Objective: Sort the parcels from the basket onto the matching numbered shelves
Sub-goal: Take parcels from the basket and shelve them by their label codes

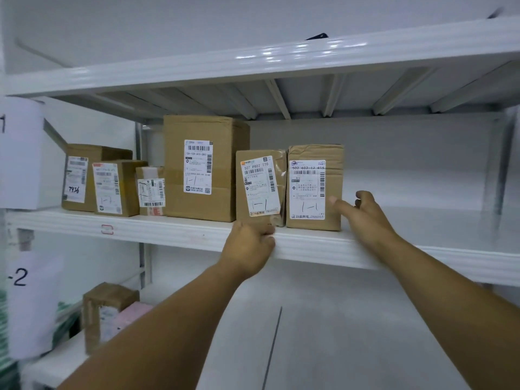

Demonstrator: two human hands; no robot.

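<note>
The cardboard parcel (314, 187) stands on the shelf (436, 235) just left of the right hand (365, 215), whose relaxed fingers touch its side (stiff, probably light; grip both sides); the left hand (247, 246) curls its fingers, hold unclear.

The shelf (365, 249) was glossy white, with a small red mark (107, 229) on its edge. The parcels (202, 170) were brown cardboard, their white labels (307, 190) striped with black barcodes. One package (132, 313) was pink.
</note>
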